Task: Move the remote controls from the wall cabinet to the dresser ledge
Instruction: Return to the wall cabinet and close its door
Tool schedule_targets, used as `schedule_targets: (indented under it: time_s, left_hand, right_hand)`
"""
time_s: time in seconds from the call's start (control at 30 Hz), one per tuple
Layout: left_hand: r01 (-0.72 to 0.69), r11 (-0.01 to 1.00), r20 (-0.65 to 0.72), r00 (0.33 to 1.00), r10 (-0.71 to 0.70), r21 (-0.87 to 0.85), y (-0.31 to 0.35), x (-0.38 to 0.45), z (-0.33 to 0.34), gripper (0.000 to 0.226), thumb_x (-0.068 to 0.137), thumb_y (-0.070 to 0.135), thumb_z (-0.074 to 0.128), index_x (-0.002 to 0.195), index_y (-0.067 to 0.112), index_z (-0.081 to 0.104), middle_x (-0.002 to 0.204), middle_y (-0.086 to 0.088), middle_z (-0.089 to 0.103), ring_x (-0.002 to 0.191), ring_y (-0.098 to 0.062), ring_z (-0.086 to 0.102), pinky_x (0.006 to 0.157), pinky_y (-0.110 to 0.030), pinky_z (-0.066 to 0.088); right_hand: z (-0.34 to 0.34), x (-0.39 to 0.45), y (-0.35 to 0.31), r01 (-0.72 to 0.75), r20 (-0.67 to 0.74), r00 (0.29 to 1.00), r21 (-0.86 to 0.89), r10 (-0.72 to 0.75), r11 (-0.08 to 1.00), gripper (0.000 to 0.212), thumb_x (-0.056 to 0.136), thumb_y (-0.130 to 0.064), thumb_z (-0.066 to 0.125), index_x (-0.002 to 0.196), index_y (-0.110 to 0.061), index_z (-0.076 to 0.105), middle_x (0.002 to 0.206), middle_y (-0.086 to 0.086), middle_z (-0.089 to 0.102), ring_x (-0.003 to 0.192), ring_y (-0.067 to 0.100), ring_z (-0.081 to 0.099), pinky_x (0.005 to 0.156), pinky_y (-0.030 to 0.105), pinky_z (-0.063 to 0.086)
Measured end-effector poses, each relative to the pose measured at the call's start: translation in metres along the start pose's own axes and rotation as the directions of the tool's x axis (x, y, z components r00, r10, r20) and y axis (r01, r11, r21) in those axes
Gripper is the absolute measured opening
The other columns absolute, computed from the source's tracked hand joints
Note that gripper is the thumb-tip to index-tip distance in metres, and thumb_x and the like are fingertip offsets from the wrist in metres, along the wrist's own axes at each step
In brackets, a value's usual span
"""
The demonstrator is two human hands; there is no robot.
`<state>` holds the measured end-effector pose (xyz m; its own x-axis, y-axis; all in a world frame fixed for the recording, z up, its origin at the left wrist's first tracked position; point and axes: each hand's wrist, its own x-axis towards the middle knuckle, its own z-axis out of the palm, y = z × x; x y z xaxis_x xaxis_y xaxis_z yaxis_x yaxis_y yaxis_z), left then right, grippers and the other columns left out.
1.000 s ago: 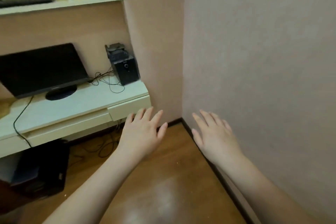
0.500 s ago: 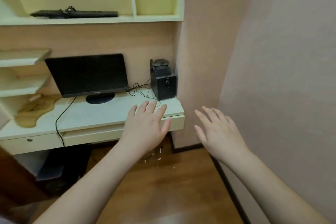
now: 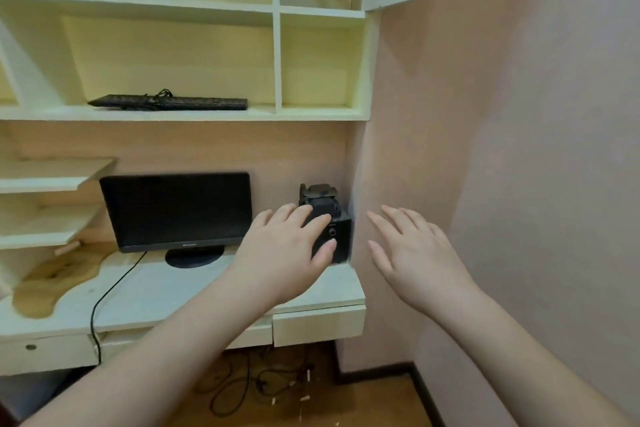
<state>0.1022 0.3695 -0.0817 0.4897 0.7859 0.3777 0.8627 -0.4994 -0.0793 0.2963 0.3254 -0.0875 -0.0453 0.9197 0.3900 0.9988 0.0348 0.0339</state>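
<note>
Both hands empty, left hand, right hand (raised higher than before).

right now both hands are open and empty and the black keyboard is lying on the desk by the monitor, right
Not quite. The left hand and right hand are open and empty, but the head view shows the black keyboard on a shelf above the monitor, not on the desk.

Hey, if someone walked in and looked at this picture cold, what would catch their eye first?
First, the two bare hands held out open in the foreground, the left hand in front of a black speaker and the right hand near the pink wall. Next, the dark monitor standing on the pale desk, and the black keyboard lying on the shelf above it.
</note>
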Motion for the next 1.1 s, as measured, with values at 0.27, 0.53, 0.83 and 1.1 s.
schedule_targets:
  time_s: [0.27,0.53,0.83,1.1]
  left_hand:
    - [0.024,0.999,-0.018,1.000,-0.025,-0.040,0.012,0.097,-0.023,0.051,0.097,0.054,0.024,0.144,0.035,0.032,0.149,0.008,0.036,0.139,-0.013,0.027,0.111,-0.037,0.025]
    - [-0.005,1.000,-0.072,0.997,0.004,-0.007,0.034,0.192,-0.047,0.052,0.096,0.053,0.027,0.145,0.036,0.029,0.150,0.008,0.036,0.138,-0.013,0.029,0.112,-0.037,0.025]
    - [-0.029,0.990,-0.194,0.979,0.055,0.137,0.027,0.290,-0.083,0.052,0.096,0.054,0.025,0.143,0.033,0.032,0.141,0.005,0.046,0.131,-0.016,0.038,0.104,-0.036,0.031]
    - [-0.064,0.989,-0.217,0.972,0.092,0.136,-0.012,0.356,-0.096,0.054,0.094,0.058,0.025,0.142,0.034,0.034,0.141,0.004,0.046,0.130,-0.017,0.040,0.104,-0.037,0.034]
  right_hand:
    - [-0.026,0.087,0.060,0.053,-0.099,0.994,0.002,-0.052,0.999,0.053,0.098,-0.044,0.029,0.148,-0.027,0.027,0.154,-0.004,0.030,0.141,0.018,0.023,0.110,0.035,0.023]
    - [-0.053,0.158,0.121,0.110,-0.173,0.980,0.036,-0.103,0.993,0.052,0.099,-0.046,0.028,0.149,-0.030,0.024,0.154,-0.008,0.027,0.142,0.015,0.021,0.111,0.033,0.021]
    - [-0.090,0.234,0.172,0.054,-0.265,0.964,0.067,-0.034,0.996,0.052,0.098,-0.046,0.026,0.148,-0.031,0.024,0.154,-0.009,0.027,0.142,0.014,0.020,0.111,0.035,0.023]
    - [-0.110,0.286,0.179,0.011,-0.315,0.949,0.029,-0.002,1.000,0.052,0.099,-0.046,0.024,0.149,-0.032,0.021,0.155,-0.010,0.024,0.142,0.013,0.019,0.111,0.034,0.021]
